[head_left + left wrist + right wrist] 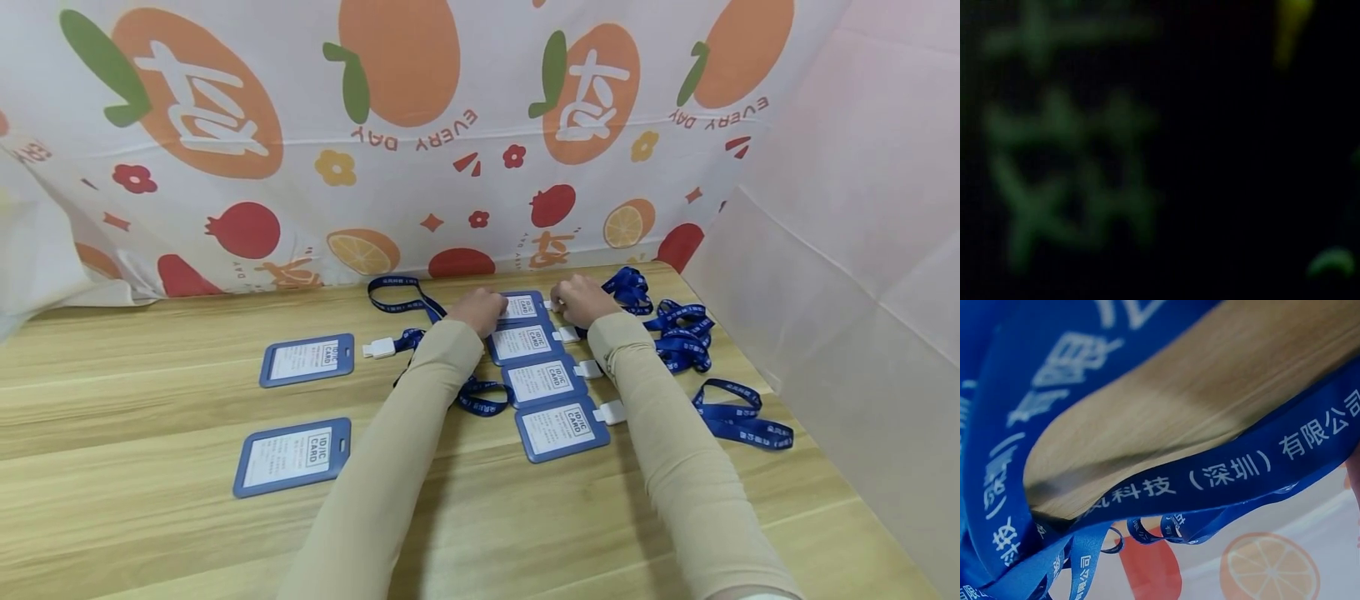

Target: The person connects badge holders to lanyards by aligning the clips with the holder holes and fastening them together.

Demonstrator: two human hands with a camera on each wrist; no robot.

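Several blue ID card holders lie in a column, each with a white clip at its right end. At the far end of the column, my left hand (480, 310) holds the left edge of the top card holder (525, 307). Across from it, my right hand (581, 300) pinches the white clip (552, 306) at that holder's right end; the fingertips partly hide it. Blue lanyard straps (1222, 472) with white lettering loop close before the right wrist camera. The left wrist view is nearly black, with blurred pale lettering.
Two more card holders (307, 360) (292, 457) lie apart on the left. Beside my left forearm is a lanyard with a white clip (379, 347). Bunched blue lanyards (682, 333) lie along the right side of the wooden table (150, 400). A fruit-print cloth (300, 192) hangs behind.
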